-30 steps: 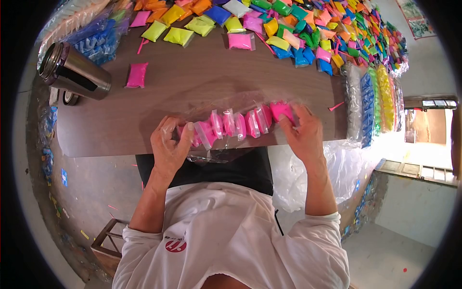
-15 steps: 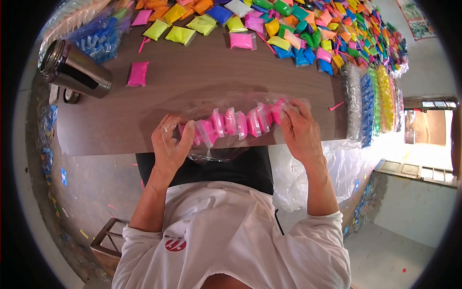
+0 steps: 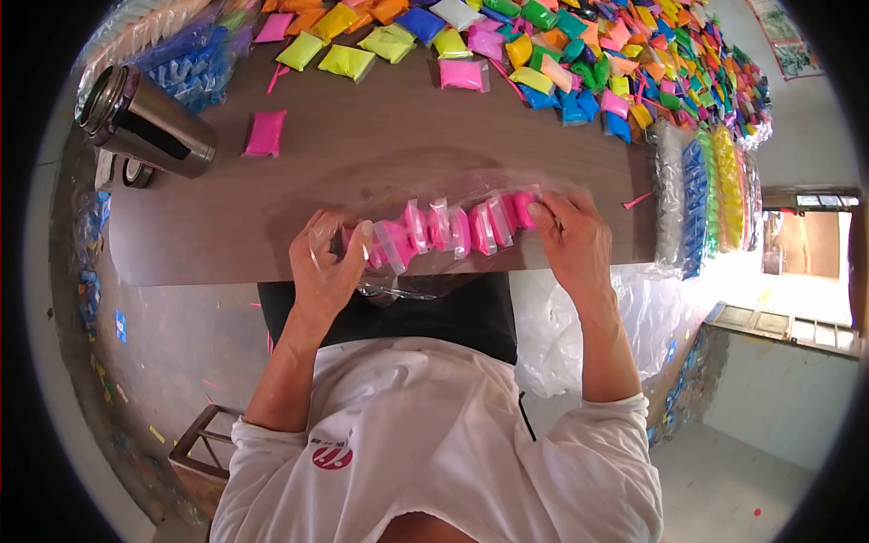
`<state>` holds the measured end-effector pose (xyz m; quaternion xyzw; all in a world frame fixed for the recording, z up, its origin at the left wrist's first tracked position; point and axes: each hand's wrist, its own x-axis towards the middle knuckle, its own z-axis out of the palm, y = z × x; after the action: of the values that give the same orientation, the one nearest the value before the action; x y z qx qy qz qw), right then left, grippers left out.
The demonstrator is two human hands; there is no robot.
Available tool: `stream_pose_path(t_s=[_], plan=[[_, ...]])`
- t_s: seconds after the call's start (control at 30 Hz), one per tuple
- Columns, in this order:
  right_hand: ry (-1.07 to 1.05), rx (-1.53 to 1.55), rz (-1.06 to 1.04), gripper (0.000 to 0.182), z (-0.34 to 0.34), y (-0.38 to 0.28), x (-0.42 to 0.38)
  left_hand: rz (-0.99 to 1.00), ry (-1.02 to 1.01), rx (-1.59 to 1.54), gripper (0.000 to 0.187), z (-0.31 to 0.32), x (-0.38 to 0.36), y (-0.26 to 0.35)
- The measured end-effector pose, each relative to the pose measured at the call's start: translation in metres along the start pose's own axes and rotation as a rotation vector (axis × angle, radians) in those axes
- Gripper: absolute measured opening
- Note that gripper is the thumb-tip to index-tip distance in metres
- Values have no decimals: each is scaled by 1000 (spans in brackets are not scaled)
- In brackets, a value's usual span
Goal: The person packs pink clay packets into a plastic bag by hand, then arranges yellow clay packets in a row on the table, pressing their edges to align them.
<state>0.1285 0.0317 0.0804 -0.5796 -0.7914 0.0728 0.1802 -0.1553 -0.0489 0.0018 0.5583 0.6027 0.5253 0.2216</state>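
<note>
A row of several pink packets (image 3: 441, 227) stands on edge, side by side, near the table's front edge, with a clear plastic bag (image 3: 398, 288) around them. My left hand (image 3: 324, 262) is closed on the left end of this bag, and its thumb presses beside the last packet. At the opposite end, my right hand (image 3: 574, 240) grips the bag with thumb and fingers against the rightmost packet. Some fingertips of both hands are hidden behind the film and packets. One loose pink packet (image 3: 265, 133) lies farther back on the left.
A steel flask (image 3: 163, 127) stands at the left with a dark round lid (image 3: 137, 172) beside it. Across the back spreads a heap of coloured packets (image 3: 579, 63). Filled bags in rows (image 3: 693, 204) line the right edge. Clear plastic sheeting (image 3: 579, 335) hangs below the table at right.
The right hand has shifted slightly to the right, and its fingers sit a little differently at the bag's end. The whole view has moved slightly. Both hands keep hold of the bag.
</note>
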Motion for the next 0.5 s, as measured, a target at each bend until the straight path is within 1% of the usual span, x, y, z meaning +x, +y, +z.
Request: stream_pose_path(t_s=[0.1, 0.13, 0.23, 0.33, 0.43, 0.5], plan=[[4, -54, -20, 22, 5, 7, 2, 14, -28, 56, 12, -4, 5, 3], [8, -71, -28, 21, 6, 9, 2, 18, -18, 26, 12, -3, 5, 3], [76, 40, -65, 18, 8, 11, 2, 19, 3, -33, 12, -1, 5, 1], [34, 189, 110, 13, -7, -4, -3, -17, -10, -20, 12, -3, 3, 2], [41, 291, 13, 19, -14, -12, -10, -37, -18, -15, 12, -4, 2, 0], [13, 225, -237, 32, -18, -18, -6, -10, -6, -37, 12, -2, 2, -3]])
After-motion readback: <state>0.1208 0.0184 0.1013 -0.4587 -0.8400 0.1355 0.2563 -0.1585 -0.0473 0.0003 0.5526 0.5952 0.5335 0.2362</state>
